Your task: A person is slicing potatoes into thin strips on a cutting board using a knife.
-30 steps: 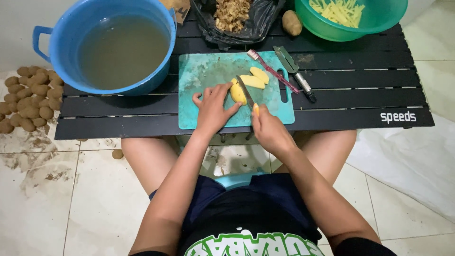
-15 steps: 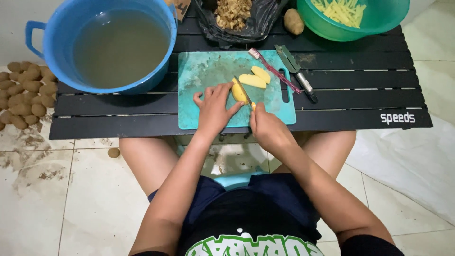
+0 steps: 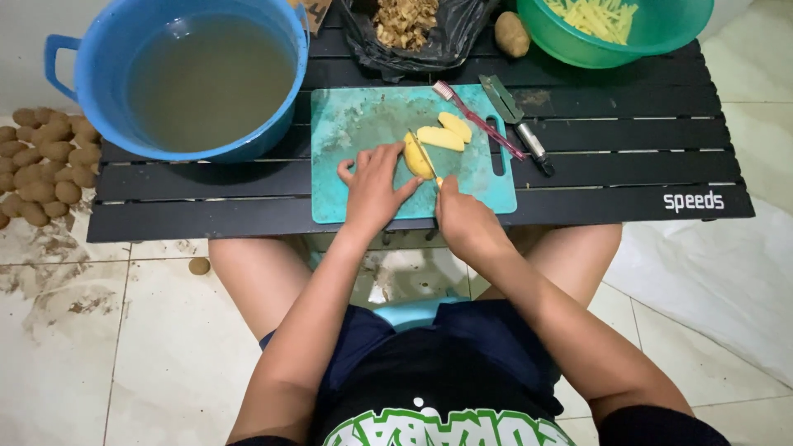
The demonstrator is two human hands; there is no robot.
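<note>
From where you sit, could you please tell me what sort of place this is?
Probably a home or small food-prep spot on a tiled floor: a low slatted table holds a cutting board, a tub of water and a bowl of potato sticks, with unpeeled potatoes heaped on the floor.

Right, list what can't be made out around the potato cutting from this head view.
- Knife: its handle is hidden inside the right hand.
- Peeled potato: its near side is covered by the left hand, so the depth of the cut is unclear.
- Blue tub: murky water hides its bottom; the top edge crops its rim.
- Green bowl and black bag: cut off by the top edge.
- Unpeeled potatoes: the pile runs past the left edge.
</note>
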